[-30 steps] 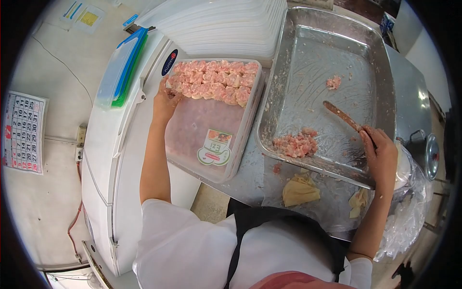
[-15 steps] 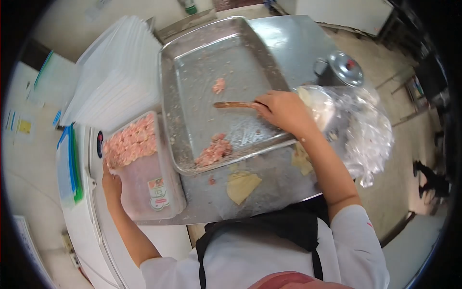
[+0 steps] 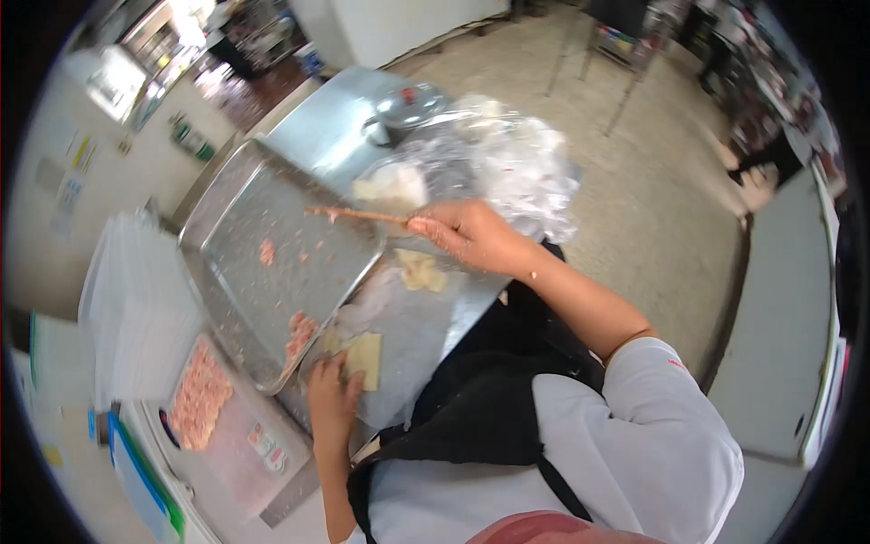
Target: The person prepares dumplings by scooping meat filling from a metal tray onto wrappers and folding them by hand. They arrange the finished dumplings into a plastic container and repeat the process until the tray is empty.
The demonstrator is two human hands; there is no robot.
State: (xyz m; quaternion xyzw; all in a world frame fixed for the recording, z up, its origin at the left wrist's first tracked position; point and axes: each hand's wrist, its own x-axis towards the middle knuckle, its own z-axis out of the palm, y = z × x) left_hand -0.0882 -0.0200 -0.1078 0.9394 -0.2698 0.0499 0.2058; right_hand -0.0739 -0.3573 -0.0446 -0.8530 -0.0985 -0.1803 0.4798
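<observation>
My right hand (image 3: 467, 238) is closed round one end of a thin wooden spatula (image 3: 358, 215). The spatula's other end, with a little pink mince on it, hangs over the right side of a large metal tray (image 3: 304, 249). Inside that tray are a small heap of minced meat (image 3: 301, 334) and a few scraps. My left hand (image 3: 333, 399) rests on the table by the tray's near corner, fingers apart. Its fingertips touch or nearly touch a square, pale yellow dough wrapper (image 3: 366, 359). More wrappers (image 3: 420, 270) lie on the table below my right hand.
At the left stand a plastic container (image 3: 249, 467) partly filled with rows of pink filled pieces and a stack of translucent lids or boxes (image 3: 136, 313). Beyond my right hand are plastic bags (image 3: 521, 172) and a lidded metal pot (image 3: 408, 107). People stand far off.
The view has swung right. My left hand has left the plastic container's edge and come to the wrapper beside the tray. My right hand has drawn the spatula toward the tray's right rim.
</observation>
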